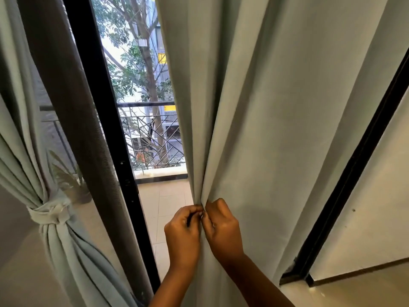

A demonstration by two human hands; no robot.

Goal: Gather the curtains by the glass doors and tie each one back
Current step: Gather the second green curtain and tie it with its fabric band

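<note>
**Pale green cloth, half the job left to do**

Sage-green woven fabric fills most of the view: the right curtain (276, 129) hangs loose from above in broad, soft folds, covering the right side of the glass door (141, 107) and spreading across to the cream wall (365, 207). It looks matte and fairly dense, probably a lined or blackout weave, so I judge it to have some weight when bunched, yet it is limp and will drape and slide rather than hold a crease. It should not be fragile. The sensible place to take it is around waist height, gathering the folds inward from the free edge until the whole width sits in one fist-sized bundle.

To the left, the left curtain (26, 173) is already cinched, its pleats fanning out above and below a tie-back (49, 214) of the same cloth, knotted tight against it. Between the two curtains stands the black door frame (104, 129), hard and smooth, with a dark mesh screen (66, 107) beside it; beyond the glass lie pale balcony tiles and a metal railing (155, 138).

Low in the frame, the left hand (182, 231) and right hand (223, 229) are knuckle to knuckle, both closed and pinching a fold at the leading edge of the right curtain. Whether they also hold a tie strip cannot be told; none shows for this side.
</note>
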